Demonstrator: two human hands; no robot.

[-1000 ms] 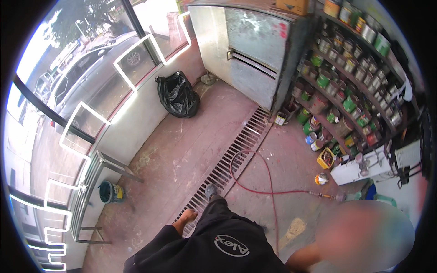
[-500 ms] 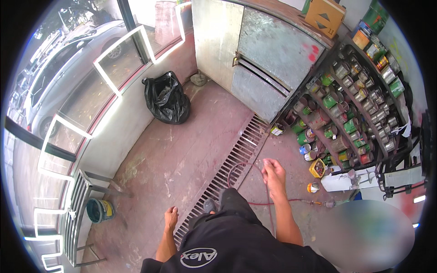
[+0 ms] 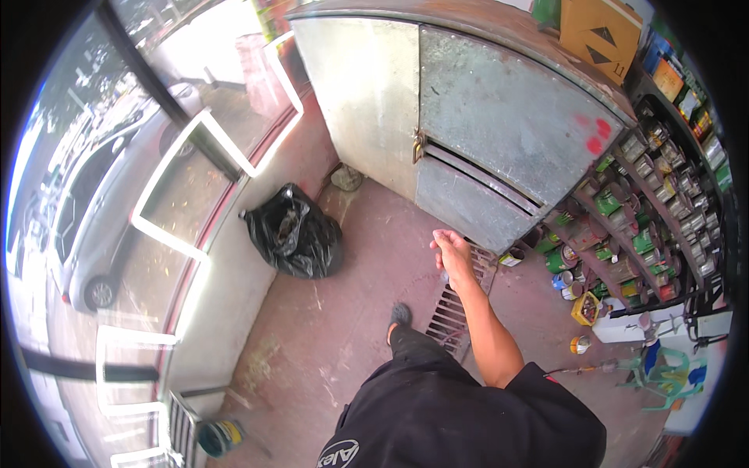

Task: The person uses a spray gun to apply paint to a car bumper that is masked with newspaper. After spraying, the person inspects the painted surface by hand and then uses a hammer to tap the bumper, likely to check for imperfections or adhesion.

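Observation:
My right hand [image 3: 453, 251] is held out in front of me over the floor, above the end of the metal drain grate [image 3: 448, 324]. Its fingers are curled together with the thumb; whatever they hold, if anything, is too small to make out. A black garbage bag [image 3: 316, 248] stands with its mouth gathered open beside the low wall, ahead and to the left of that hand. Beyond the hand rises a large grey metal cabinet [image 3: 499, 101] with a latch [image 3: 419, 147]. My left hand is out of the picture.
Shelves crowded with paint cans [image 3: 644, 242] stand on the right, with a yellow container [image 3: 585, 309] on the floor nearby. A stone [image 3: 346, 178] lies by the cabinet corner. A bucket [image 3: 220, 437] sits beside a metal bench [image 3: 183, 425] at lower left. A green plastic chair [image 3: 671, 378] is at right.
I have stepped forward, so the cabinet and garbage bag appear closer. My left hand has left the picture. My right hand stays raised, its fingers still curled.

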